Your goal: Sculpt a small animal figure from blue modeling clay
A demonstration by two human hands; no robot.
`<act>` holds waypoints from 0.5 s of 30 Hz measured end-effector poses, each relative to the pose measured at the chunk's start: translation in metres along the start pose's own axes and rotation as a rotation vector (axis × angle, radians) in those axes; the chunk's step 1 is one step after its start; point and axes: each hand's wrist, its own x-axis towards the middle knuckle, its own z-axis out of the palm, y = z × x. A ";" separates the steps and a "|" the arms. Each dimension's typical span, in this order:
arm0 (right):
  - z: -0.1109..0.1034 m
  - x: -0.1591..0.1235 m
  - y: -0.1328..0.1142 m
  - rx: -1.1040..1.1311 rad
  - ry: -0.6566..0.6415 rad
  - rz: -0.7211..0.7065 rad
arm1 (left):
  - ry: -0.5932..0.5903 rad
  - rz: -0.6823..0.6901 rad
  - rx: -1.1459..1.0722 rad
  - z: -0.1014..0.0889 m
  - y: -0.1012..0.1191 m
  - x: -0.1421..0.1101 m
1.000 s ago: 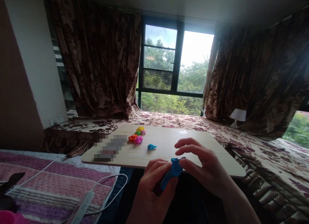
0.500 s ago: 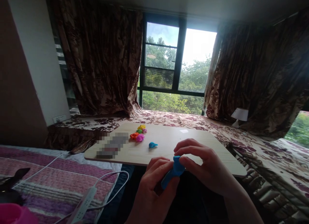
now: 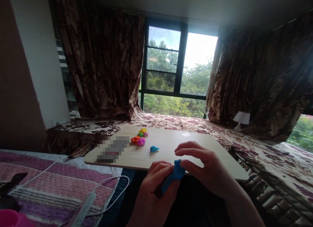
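Note:
A soft-looking lump of blue modelling clay [image 3: 179, 171] is pinched between the thumb and fingers of my left hand [image 3: 158, 184], above the near edge of the table. It has a long lower part and a flared top. My right hand [image 3: 202, 161] is at its upper right, the thumb against the clay and the other fingers raised and spread apart. A smaller blue clay piece [image 3: 154, 149] with a pointed end lies on the table ahead. Beyond it sits a cluster of crumpled lumps: orange [image 3: 136, 140], pink [image 3: 141, 141], green [image 3: 140, 135] and yellow [image 3: 142, 130].
The pale wooden table [image 3: 168, 137] has a blurred-out flat item [image 3: 113, 149] at its left and a small white piece [image 3: 186, 134] at the back. A power strip [image 3: 84, 209] with a white cable lies on the striped bedcover [image 3: 61, 181]. A lamp [image 3: 241, 118] stands right.
The view has shifted slightly. The right index finger has lifted a little away from the top of the blue clay. My left hand keeps its grip.

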 end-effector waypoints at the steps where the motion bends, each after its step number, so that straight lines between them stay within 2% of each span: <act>1: -0.002 0.001 -0.002 -0.006 -0.008 0.002 | 0.000 0.002 -0.005 0.000 0.000 0.000; 8: -0.005 0.010 -0.014 -0.076 -0.040 -0.065 | 0.000 0.003 -0.055 0.001 0.003 0.001; 12: -0.013 0.005 -0.014 -0.091 0.084 -0.046 | 0.111 -0.091 -0.175 0.002 0.003 0.000; 15: -0.016 -0.002 -0.012 -0.086 0.158 -0.039 | 0.126 -0.149 -0.254 0.001 0.004 0.000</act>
